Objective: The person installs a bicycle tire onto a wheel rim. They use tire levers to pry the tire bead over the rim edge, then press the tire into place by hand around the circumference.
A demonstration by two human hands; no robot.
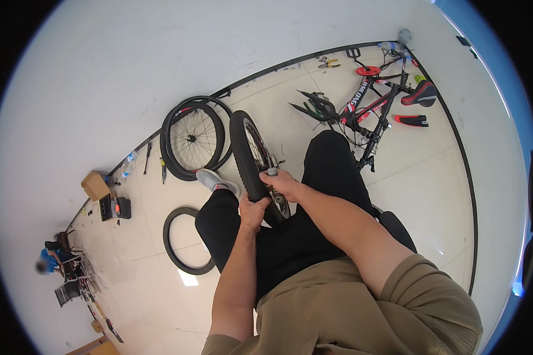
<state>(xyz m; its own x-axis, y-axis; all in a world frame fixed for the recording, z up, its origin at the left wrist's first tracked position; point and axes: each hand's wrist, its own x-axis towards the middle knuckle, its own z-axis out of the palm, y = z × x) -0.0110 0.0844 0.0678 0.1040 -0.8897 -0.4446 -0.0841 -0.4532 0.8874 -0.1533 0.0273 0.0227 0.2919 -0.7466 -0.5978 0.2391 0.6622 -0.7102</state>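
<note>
A bicycle wheel with a knobby black tire (243, 142) stands upright between my black-trousered legs. My left hand (253, 210) grips its tire low on the near side. At the hub, my right hand (278, 182) is closed around a short grey cylindrical part (272, 171), though I cannot make out exactly what it is; part of the spokes and rim lies hidden behind that hand. My left foot in a grey shoe (212, 178) is just beside the wheel.
A spoked wheel with loose tire (167, 142) rests by the wall; another tire (169, 235) lies left. Right are a bike frame (368, 106), saddle (418, 94), red-black fender (408, 120). Pliers (328, 64) and boxes (95, 185) edge the floor. Someone in blue (52, 257) sits far left.
</note>
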